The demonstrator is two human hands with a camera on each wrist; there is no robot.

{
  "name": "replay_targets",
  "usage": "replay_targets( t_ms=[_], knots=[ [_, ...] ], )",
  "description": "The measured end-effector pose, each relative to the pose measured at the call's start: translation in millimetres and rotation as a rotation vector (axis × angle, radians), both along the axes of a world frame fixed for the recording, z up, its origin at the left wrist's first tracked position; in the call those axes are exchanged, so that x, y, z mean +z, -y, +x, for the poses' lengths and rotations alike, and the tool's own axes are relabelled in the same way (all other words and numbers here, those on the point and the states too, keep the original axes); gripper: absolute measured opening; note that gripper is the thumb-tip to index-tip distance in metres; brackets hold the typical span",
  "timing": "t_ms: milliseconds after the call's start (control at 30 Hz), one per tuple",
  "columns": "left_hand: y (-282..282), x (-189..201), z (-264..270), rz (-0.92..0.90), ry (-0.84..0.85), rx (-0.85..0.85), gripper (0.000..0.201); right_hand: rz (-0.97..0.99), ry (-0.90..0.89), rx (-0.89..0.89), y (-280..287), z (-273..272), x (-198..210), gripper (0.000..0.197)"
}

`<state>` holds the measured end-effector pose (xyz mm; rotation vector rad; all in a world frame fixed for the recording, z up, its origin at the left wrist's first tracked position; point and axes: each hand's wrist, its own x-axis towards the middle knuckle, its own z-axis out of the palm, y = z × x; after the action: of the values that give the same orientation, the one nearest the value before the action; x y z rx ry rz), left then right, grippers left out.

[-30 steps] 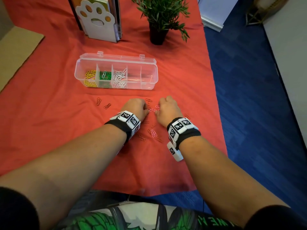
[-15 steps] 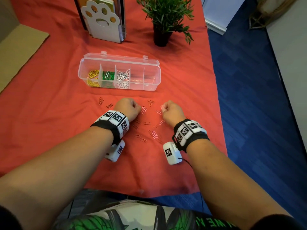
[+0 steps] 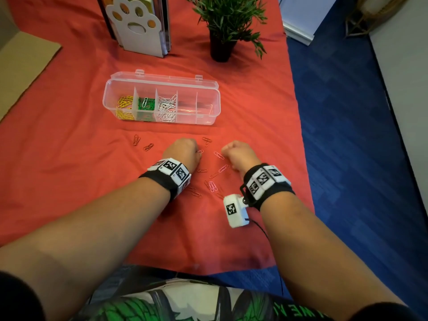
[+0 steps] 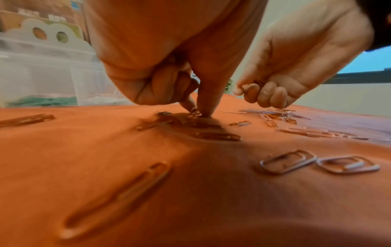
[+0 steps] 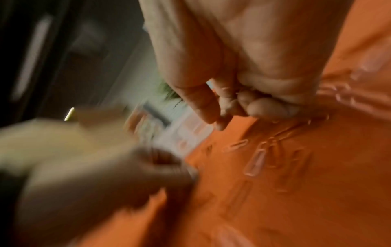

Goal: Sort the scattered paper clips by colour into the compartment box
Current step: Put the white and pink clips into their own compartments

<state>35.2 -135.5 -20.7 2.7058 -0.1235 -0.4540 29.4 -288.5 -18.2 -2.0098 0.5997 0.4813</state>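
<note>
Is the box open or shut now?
Open: the box has its lid folded back behind it, and its compartments show from above.

We see a red-orange cloth under a clear compartment box whose sections show yellow clips, green clips and white clips, while pink clips and red clips lie loose on the cloth. Our wristbands are black with white blocks bearing black square patterns. Further back we note a white paw-shaped stand with orange and yellow cut-outs, a green plant in a black pot, and a dark blue floor.
</note>
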Motion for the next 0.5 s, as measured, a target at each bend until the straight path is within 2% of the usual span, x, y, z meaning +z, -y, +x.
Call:
replay_targets(
  t_ms=[67, 100, 167, 233, 333, 500],
  knots=[
    [0.5, -1.9, 0.7, -0.003, -0.001, -0.005, 0.021, -0.325, 0.085, 0.242, -6.1, -0.6, -2.2, 0.009],
    [0.8, -2.2, 0.9, 0.001, -0.003, -0.009, 0.021, -0.429, 0.12, 0.334, -8.8, -2.1, -3.9, 0.016],
    [0.8, -3.0, 1.3, 0.006, -0.002, -0.026, 0.022, -0.581, 0.163, 0.478, -15.2, -6.1, -5.2, 0.029],
    [-0.4, -4.5, 1.4, 0.012, 0.001, -0.047, 0.022, -0.695, 0.175, 0.578, -21.7, -9.5, -5.8, 0.033],
    [-3.0, -7.4, 1.9, 0.026, -0.001, -0.062, 0.024, -0.757, 0.174, 0.619, -24.9, -12.7, -6.0, 0.032],
    [-5.9, -10.9, -1.2, 0.027, -0.016, -0.099, 0.024, -0.718, 0.184, 0.659, -24.3, -20.6, -4.1, 0.028]
  ],
)
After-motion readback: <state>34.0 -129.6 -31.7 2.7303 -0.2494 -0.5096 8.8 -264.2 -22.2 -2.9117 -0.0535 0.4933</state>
